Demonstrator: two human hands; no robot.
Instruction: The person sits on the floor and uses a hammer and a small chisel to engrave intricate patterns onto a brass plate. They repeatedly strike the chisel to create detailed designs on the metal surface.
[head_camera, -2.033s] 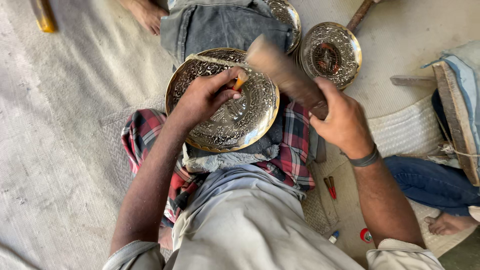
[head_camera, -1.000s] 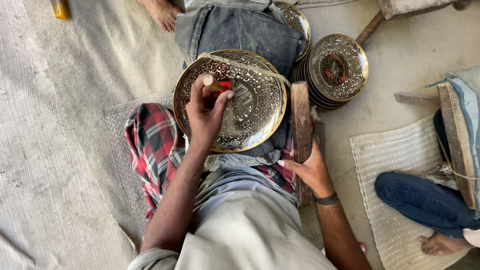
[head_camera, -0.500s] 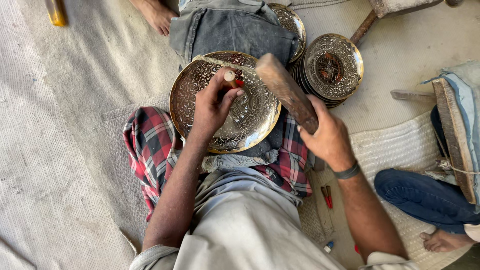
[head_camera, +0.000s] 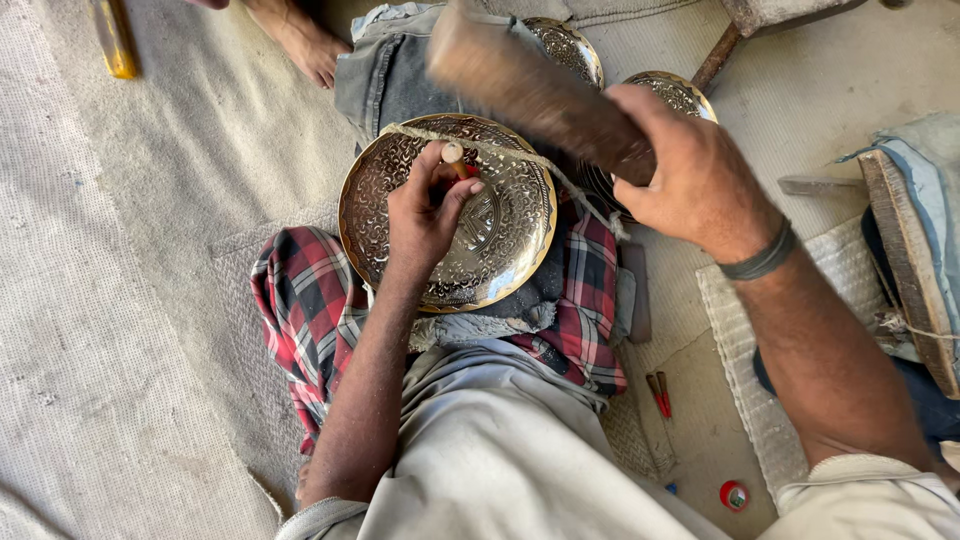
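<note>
In the head view, a short punch is pinched upright in the fingers of the left hand, its tip set on the engraved brass plate directly beneath those fingers. The plate is rested on the lap, over a red checked cloth, with a cord drawn across its upper rim. Up and to the right of the left fingers, a blurred wooden mallet is clenched in the right hand, raised above the punch. Further engraved plates lie beyond the right hand. The blow is judged best landed squarely on the punch head, with the punch kept vertical and the plate held steady.
</note>
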